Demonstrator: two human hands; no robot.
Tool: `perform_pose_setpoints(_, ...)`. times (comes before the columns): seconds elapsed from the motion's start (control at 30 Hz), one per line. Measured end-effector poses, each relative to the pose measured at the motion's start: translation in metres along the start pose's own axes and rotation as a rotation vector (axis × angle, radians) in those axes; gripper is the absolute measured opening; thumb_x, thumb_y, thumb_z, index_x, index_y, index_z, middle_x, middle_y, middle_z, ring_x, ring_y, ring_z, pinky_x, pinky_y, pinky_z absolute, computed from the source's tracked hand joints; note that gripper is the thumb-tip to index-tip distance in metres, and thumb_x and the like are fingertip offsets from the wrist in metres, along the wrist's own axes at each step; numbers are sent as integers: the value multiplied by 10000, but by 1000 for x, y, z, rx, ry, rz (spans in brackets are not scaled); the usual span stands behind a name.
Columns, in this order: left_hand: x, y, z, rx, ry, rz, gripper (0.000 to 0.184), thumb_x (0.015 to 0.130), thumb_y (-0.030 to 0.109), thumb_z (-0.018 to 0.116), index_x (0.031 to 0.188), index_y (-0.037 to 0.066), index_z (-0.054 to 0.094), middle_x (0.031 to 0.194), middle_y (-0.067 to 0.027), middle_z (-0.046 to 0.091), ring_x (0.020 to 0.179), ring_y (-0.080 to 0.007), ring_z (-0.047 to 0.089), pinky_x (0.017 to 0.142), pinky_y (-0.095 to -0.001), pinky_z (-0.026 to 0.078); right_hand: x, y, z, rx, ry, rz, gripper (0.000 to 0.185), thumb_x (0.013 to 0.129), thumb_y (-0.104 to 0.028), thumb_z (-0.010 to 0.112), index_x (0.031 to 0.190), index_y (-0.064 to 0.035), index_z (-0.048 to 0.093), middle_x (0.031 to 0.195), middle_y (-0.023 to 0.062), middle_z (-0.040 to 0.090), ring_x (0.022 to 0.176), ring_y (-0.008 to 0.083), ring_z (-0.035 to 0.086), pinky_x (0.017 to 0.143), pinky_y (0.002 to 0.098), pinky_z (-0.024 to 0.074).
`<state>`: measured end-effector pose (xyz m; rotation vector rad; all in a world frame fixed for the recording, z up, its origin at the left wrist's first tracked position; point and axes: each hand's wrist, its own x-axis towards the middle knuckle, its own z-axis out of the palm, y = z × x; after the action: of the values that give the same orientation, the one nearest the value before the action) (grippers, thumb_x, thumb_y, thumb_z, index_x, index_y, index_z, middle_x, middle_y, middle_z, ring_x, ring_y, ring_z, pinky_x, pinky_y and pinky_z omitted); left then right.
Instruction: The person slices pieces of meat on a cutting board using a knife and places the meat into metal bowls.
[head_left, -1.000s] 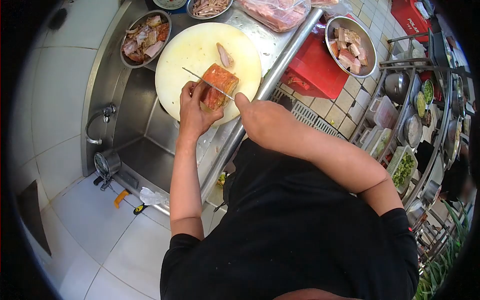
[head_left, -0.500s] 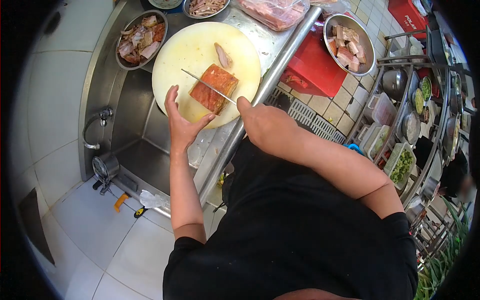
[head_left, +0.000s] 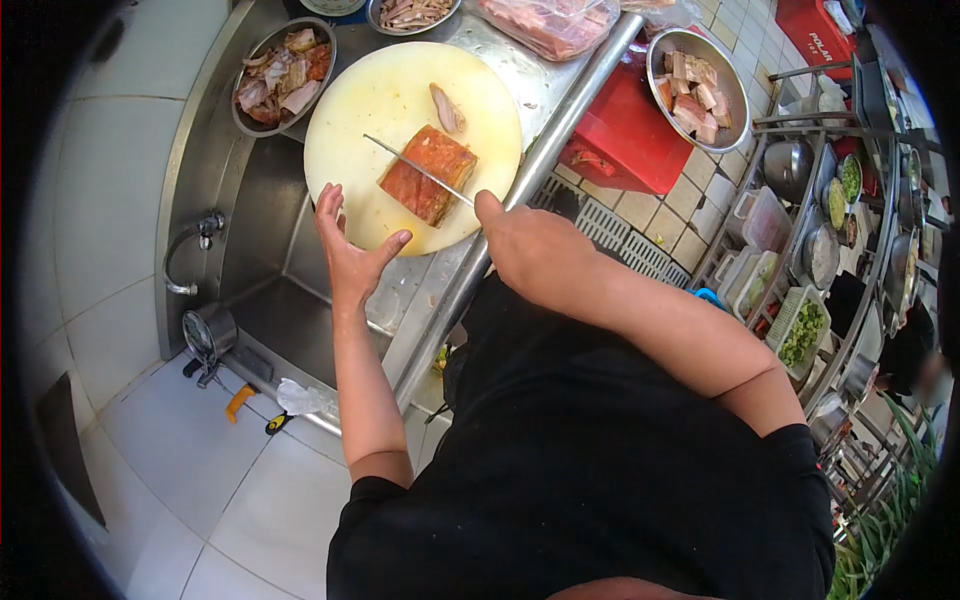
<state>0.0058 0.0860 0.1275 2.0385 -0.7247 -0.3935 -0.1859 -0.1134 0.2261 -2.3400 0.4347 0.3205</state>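
Note:
A browned block of pork (head_left: 412,193) lies on the round cream cutting board (head_left: 350,110). My right hand (head_left: 532,250) is closed around the handle of a knife (head_left: 400,157), whose blade rests across the top of the pork; the handle is hidden in the fist. Left of the pork, at the board's near edge, my left hand (head_left: 352,255) is held with thumb and fingers spread, touching nothing. A small pale strip of meat (head_left: 447,108) lies behind the block on the board.
The steel sink (head_left: 262,310) with its tap (head_left: 190,255) is at the left. Bowls of cut meat (head_left: 285,80) and bagged raw meat (head_left: 555,22) stand behind the board. On the right, a bowl of pork pieces (head_left: 697,90) sits above a red box (head_left: 630,140), before shelves of containers.
My left hand has drawn back slightly from the pork, toward the lower left. The knife and my right hand have stayed almost in place.

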Motion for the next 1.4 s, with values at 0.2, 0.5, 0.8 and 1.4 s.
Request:
perform_pose_setpoints(0.2,-2,-1,2,-8,4,9,1126,594,412,969,1454,38,348,1541,-178,332,1399,-329,389,1134,-499,365,-2,2,3,-15,37,-24,189,934,-51,470,1098,41,447,791,244,646,749,424,665,665,510,527)
perform_pose_setpoints(0.5,-7,-1,1,15,2,8,1055,607,404,964,1411,41,386,1550,-190,326,1404,-338,385,1129,-505,368,-3,6,8,-5,83,-50,205,929,-43,474,1108,54,462,762,221,640,728,398,663,649,495,526)
perform_pose_setpoints(0.8,3,29,11,216,-83,181,923,630,322,932,1376,74,448,1523,-233,349,1411,-389,380,1145,-480,371,-1,11,4,21,137,-98,224,928,-59,493,1114,65,474,766,232,647,726,408,662,656,508,525)
perform_pose_setpoints(1.4,37,62,30,440,-299,90,814,611,308,878,1316,11,601,1351,-213,501,1256,-384,499,1071,-454,446,0,-2,-15,-6,66,-35,182,909,-35,484,1065,57,470,826,287,689,801,446,705,725,533,561)
